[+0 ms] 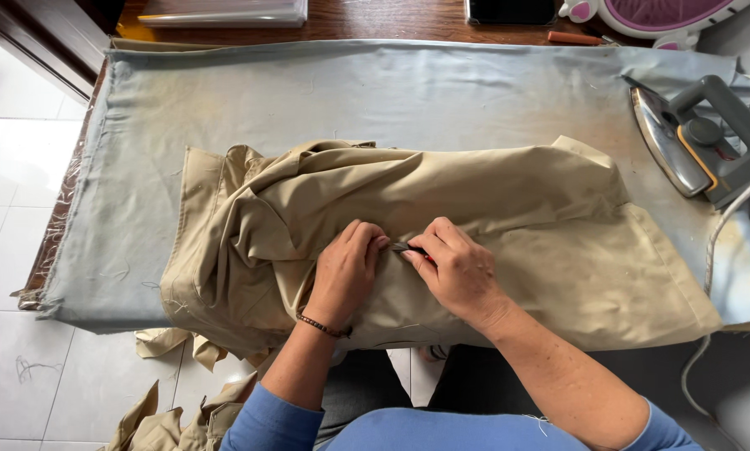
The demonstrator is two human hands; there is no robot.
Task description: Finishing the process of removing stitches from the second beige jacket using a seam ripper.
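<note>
A beige garment (492,200) lies crumpled on a grey cloth-covered table (308,92). My left hand (344,271) pinches a fold of the beige fabric near its front middle, a beaded bracelet on the wrist. My right hand (457,271) sits right beside it, fingers closed on a small dark tool (408,248) whose tip touches the fabric between the two hands. Which kind of tool it is stays unclear.
A grey iron (700,142) rests tilted at the table's right edge, its cord (713,242) trailing down. More beige cloth (174,418) lies on the white tiled floor at lower left. A brown pen-like object (573,38) and a pink-white appliance (659,17) sit at the back.
</note>
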